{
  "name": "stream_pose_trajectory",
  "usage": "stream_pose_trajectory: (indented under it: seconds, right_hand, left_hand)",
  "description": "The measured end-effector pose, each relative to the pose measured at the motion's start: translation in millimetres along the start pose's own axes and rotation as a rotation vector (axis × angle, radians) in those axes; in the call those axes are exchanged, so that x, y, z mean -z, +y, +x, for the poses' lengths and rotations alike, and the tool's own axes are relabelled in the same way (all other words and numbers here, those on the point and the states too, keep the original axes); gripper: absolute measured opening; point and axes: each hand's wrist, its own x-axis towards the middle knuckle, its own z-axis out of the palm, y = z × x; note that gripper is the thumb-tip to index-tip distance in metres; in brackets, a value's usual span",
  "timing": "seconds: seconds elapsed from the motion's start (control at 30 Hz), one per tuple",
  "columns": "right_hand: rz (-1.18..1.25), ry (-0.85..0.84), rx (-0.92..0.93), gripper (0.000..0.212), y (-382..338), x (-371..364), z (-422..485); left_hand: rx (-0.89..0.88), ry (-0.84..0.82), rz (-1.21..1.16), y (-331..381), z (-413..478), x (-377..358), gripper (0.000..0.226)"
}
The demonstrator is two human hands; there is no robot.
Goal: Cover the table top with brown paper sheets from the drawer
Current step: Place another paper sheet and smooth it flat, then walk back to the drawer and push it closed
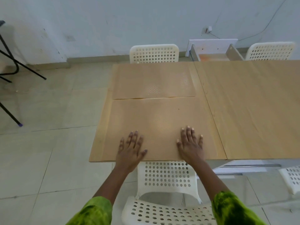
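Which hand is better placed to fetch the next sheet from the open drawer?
Probably right: the right hand lies flat on the near sheet, closer to the drawer at the far right; the left hand sits farther away.

Two brown paper sheets, a far sheet (154, 78) and a near sheet (159, 114), lie on one table (251, 103). Two hands show: left hand (131, 148) and right hand (190, 143). There are four white chairs (154, 53) and one drawer (212, 56).

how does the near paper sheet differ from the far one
The left hand and right hand press flat on the near sheet; the far sheet lies untouched. The far sheet shows pale dotted patches; the near sheet looks plain. Both are brown and lie on the table.
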Motion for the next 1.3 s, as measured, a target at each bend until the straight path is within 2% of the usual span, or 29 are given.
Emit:
stream_pose_trajectory:
  seconds: [0.23, 0.4, 0.47, 0.53, 0.6, 0.67, 0.77, 0.9, 0.97, 1.3]
  right_hand:
    - [-0.043, 0.003, 0.012, 0.073, 3.1, -7.1, -2.7]
    - [-0.043, -0.057, -0.023, 0.064, -3.6, 1.0, -4.6]
    - [-0.003, -0.082, -0.065, 0.061, -12.6, 5.4, -5.1]
    - [0.077, -0.064, -0.091, 0.059, -31.9, 7.0, -7.7]
    - [0.185, -0.017, -0.113, 0.056, -60.2, 7.3, -11.5]
    - [0.291, 0.027, -0.167, 0.051, -96.9, 7.3, -17.1]
    - [0.485, 0.077, -0.259, 0.045, -152.8, 9.0, -26.8]
    - [0.87, 0.094, -0.33, 0.041, -227.2, 7.2, -35.7]
    - [0.987, 0.093, -0.345, 0.038, -256.7, 5.8, -35.5]
    - [1.198, 0.004, -0.332, 0.027, -365.7, -0.5, 1.5]
  left_hand:
    - [0.167, -0.016, 0.008, -45.7, -10.1, 8.5, 0.094]
    - [0.17, -0.111, -0.024, -53.1, -9.7, 16.3, 0.109]
    - [0.153, -0.174, -0.078, -56.0, -6.7, 22.6, 0.1]
    - [0.158, -0.195, -0.232, -66.0, -4.7, 30.9, 0.066]
    - [0.185, -0.08, -0.466, -81.1, -6.3, 38.5, 0.052]
    - [0.224, 0.024, -0.681, -101.1, -12.3, 50.0, 0.047]
    - [0.293, 0.069, -0.919, -129.5, -26.8, 73.0, 0.043]
    - [0.328, 0.085, -1.055, -181.3, -45.5, 100.7, 0.037]
    - [0.329, 0.094, -1.089, -208.5, -51.1, 110.6, 0.036]
    - [0.411, 0.164, -1.33, -312.9, -41.0, 144.4, 0.032]
